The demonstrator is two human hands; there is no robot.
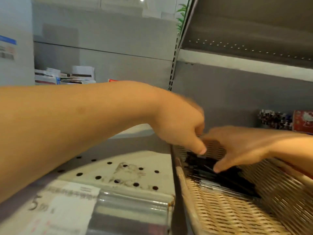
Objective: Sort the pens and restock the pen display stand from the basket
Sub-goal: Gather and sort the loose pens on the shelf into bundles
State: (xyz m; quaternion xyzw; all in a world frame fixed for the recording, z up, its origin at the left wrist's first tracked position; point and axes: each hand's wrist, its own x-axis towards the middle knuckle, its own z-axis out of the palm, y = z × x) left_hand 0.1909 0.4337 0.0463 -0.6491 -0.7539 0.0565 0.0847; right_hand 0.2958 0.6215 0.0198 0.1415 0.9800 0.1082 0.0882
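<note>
Both hands are reaching into the woven basket [220, 209] sitting on the shelf [135, 160], over a pile of dark pens [211, 172]. The left hand [177, 122] and right hand [237, 148] are blurred; whether they are gripping pens, I cannot tell.

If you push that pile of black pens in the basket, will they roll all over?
Probably a little. The black pens look thin and smooth, so they would likely slide and roll, but the woven basket walls should keep them in. They look stiff and light, so likely easy to lift.
</note>
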